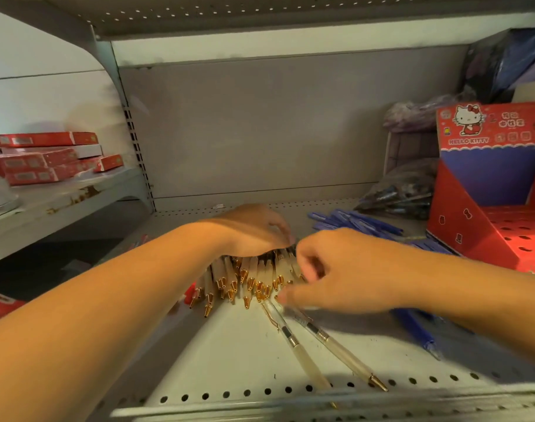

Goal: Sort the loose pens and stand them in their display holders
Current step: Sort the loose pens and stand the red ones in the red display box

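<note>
Heap of gold-tipped translucent pens (251,274) mid-shelf; red perforated display holder (473,229) right.

A stationery shop, seen at one display rack.
The grey metal shelf (229,345) has punched holes along its front edge, with a slotted post (135,147) at 10 o'clock. Red boxes (47,159) are stacked at 9 o'clock, and a printed cardboard display holder (488,178) stands at 3 o'clock. Pale pens (229,278) at the centre and blue pens (360,222) at 2 o'clock lie in bulk.

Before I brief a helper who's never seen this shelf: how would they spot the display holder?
Follow the grey shelf to its right end. The display holder stands there, beside loose blue pens: the only red cardboard stand, with a cartoon-cat header and holed tray.
</note>
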{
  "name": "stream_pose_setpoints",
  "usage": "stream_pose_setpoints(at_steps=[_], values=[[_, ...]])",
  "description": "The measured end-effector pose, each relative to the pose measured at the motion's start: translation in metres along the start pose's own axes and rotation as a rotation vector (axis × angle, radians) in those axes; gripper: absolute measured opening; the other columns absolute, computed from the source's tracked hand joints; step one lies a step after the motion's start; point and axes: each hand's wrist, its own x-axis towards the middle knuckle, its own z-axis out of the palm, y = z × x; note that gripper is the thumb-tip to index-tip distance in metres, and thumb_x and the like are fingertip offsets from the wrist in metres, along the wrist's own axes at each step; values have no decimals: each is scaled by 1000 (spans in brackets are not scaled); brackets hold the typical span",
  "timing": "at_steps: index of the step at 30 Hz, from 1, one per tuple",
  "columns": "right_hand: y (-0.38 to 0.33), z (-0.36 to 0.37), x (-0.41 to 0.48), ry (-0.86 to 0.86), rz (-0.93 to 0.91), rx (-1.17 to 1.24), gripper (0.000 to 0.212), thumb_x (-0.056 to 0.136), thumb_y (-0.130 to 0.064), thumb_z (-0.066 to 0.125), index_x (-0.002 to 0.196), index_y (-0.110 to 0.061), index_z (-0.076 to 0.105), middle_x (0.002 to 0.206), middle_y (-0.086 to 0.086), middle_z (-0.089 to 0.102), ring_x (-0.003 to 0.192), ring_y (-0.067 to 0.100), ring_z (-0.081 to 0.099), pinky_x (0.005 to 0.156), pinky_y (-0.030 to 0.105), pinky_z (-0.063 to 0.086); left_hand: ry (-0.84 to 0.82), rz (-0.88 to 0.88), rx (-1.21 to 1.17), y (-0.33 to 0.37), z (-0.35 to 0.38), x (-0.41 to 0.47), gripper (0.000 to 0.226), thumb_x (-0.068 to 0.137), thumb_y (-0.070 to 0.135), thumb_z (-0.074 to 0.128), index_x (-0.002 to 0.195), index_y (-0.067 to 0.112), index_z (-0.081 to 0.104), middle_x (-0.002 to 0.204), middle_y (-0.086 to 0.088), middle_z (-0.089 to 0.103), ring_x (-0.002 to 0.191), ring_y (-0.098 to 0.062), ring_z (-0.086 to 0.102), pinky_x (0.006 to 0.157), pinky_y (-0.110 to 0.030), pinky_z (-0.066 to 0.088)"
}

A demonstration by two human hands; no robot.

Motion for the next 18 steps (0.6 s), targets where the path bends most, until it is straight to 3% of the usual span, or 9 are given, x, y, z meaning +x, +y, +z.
stream_pose_setpoints(at_steps=[3,7,11,14,16,18], values=[[-25,10,-12,-215,23,-134,57,72,-69,67,87,-15,63,69,-4,58,57,11,50,50,27,39,33,-28,-24,-4,3,-10,34,97,51,50,126,36,59,127,16,56,107,-7,49,80,-23,34],[-37,8,-10,-299,77,-189,35,80,-42,68,99,-12,63,88,4,65,65,13,50,50,25,38,70,-78,-99,-13,7,-16,26,99,44,51,123,36,60,107,18,59,84,3,50,64,-16,33],[-33,4,-6,-396,146,-146,36,81,-35,68,103,-7,65,81,3,60,62,13,51,44,19,36,57,-86,-76,-17,11,-19,26,95,51,55,119,42,60,125,15,57,102,-6,52,68,-17,33],[-31,6,-6,-406,179,-112,40,79,-36,68,105,-6,66,83,6,65,62,12,53,37,13,35,43,-72,-49,-20,12,-21,36,94,55,54,126,40,57,134,12,55,114,-11,51,81,-24,35],[-31,8,-7,-392,179,-92,41,79,-36,69,106,-5,66,91,9,71,63,12,55,34,9,32,43,-62,-38,-22,10,-23,41,93,57,54,130,40,54,135,13,53,104,-8,54,78,-23,38],[-31,9,-7,-382,170,-70,42,79,-34,70,109,-5,65,97,11,72,64,11,56,34,8,32,54,-58,-50,-22,9,-24,41,94,57,53,131,42,53,125,16,54,79,3,52,63,-15,38]])
